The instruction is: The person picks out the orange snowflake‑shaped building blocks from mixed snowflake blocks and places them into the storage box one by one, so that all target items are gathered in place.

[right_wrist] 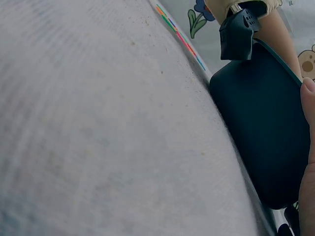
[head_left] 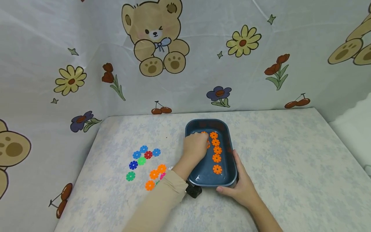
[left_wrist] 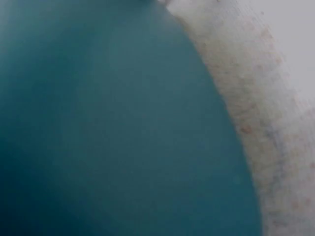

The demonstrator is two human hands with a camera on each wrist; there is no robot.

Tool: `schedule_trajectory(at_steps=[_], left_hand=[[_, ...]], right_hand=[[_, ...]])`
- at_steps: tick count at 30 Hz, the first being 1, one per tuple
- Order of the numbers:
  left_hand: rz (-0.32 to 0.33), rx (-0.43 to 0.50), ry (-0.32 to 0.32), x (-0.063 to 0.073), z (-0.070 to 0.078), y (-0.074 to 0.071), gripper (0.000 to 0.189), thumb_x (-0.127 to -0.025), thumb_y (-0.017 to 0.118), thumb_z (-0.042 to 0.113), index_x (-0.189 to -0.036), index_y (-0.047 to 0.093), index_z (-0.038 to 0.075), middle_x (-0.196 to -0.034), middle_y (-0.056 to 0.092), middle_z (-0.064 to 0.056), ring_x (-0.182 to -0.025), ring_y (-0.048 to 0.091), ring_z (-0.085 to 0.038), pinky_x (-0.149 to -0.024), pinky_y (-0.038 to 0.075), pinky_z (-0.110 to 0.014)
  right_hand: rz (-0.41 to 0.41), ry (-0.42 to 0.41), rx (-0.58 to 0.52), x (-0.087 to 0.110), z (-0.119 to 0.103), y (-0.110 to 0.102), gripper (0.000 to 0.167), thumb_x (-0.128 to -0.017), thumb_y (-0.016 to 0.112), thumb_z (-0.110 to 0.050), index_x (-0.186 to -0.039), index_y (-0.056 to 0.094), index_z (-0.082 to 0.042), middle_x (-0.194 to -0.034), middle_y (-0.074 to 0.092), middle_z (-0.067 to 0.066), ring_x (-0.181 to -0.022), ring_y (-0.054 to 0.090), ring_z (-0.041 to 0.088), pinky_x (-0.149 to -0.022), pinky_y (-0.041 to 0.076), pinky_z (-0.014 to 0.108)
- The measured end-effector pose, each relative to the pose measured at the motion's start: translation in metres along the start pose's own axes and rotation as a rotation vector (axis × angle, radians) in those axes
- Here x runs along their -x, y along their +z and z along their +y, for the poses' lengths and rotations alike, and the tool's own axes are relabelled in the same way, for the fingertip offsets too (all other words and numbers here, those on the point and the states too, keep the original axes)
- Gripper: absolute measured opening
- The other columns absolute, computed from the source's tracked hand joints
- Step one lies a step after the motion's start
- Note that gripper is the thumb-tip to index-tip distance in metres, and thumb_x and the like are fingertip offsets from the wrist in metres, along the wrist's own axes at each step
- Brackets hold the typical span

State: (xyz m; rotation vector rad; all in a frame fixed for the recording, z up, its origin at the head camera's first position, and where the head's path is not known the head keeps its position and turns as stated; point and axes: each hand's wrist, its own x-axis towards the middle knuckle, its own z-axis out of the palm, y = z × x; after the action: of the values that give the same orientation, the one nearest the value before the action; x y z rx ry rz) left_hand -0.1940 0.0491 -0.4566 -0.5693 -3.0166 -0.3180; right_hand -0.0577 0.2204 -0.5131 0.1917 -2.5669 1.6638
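In the head view a deep blue tray [head_left: 213, 179] stands on the table with orange snowflake discs [head_left: 217, 158] inside, several of them in a column on its right side. My left hand [head_left: 196, 144] reaches into the tray from the left, fingers curled at an orange disc partly hidden by them. Another orange disc shows just beyond those fingers. My right hand [head_left: 242, 188] grips the near right corner of the tray, its thumb at the front and its fingers along the right side. Only the tray's blurred wall [left_wrist: 128, 123] fills most of the left wrist view.
Left of the tray lie loose discs in blue, red and green [head_left: 141, 160], and a nearer group of mostly orange discs [head_left: 154, 174], partly covered by the left sleeve. A black wrist camera [head_left: 193, 190] sits by the tray's near left corner. A patterned cloth [head_left: 197, 80] hangs behind the table.
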Motion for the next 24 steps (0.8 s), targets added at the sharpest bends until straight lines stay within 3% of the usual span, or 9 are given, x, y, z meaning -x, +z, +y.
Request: schedule_trajectory(at_steps=[10, 19, 24], left_hand=[[-0.001, -0.058, -0.020, 0.001, 0.003, 0.000, 0.021, -0.090, 0.073, 0.039, -0.099, 0.072, 0.020, -0.085, 0.072, 0.002, -0.067, 0.067, -0.015, -0.053, 0.051, -0.032], [-0.124, -0.110, -0.019, 0.008, 0.010, -0.011, 0.005, -0.091, 0.072, 0.022, -0.086, 0.073, 0.021, -0.083, 0.070, 0.001, -0.069, 0.067, -0.016, -0.055, 0.054, -0.034], [-0.116, -0.123, -0.050, 0.007, 0.011, -0.009, 0.005, -0.093, 0.070, 0.022, -0.091, 0.075, 0.022, -0.088, 0.072, 0.001, -0.073, 0.069, -0.017, -0.057, 0.055, -0.036]], right_hand=[[-0.007, 0.014, 0.001, -0.001, 0.000, 0.000, 0.135, -0.062, 0.095, -0.019, -0.161, 0.003, -0.023, -0.168, 0.008, 0.000, -0.152, 0.013, 0.006, -0.107, 0.014, 0.000], [-0.013, 0.020, 0.002, 0.000, 0.000, -0.003, 0.135, -0.063, 0.094, -0.018, -0.160, 0.001, -0.031, -0.168, 0.006, -0.001, -0.153, 0.012, 0.010, -0.106, 0.015, 0.000], [-0.017, 0.015, -0.010, 0.001, 0.000, -0.001, 0.134, -0.064, 0.094, -0.016, -0.160, 0.001, -0.032, -0.168, 0.007, -0.001, -0.152, 0.013, 0.010, -0.107, 0.015, 0.000]])
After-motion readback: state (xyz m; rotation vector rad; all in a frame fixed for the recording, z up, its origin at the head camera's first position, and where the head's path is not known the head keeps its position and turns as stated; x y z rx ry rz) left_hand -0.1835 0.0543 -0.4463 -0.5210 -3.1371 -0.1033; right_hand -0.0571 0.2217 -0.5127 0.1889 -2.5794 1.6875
